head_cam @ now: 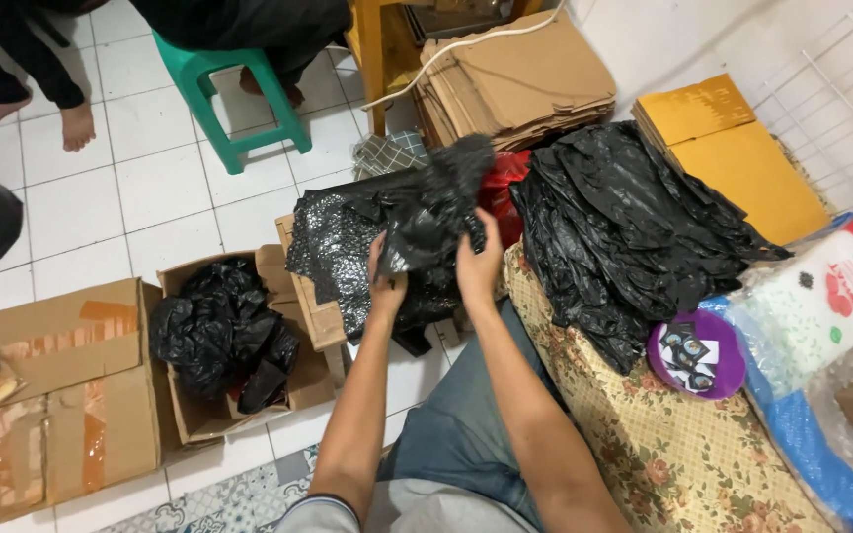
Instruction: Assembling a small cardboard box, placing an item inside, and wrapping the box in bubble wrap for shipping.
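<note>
Both hands, left hand (384, 281) and right hand (478, 265), grip a crumpled black plastic bag (436, 212) above the black bubble-wrap sheet (343, 242), apparently mid-wrapping, so folding it snug looks due.

Both hands grip a crumpled black plastic bag (434, 212), the left hand (385, 276) at its lower edge and the right hand (476, 265) beside it. Under it lies black bubble wrap (338, 247). A heap of black bags (624, 237) rests on the floral mattress (663, 454), and an open cardboard box (199, 415) of black bags sits on the tiled floor (150, 188).
</note>
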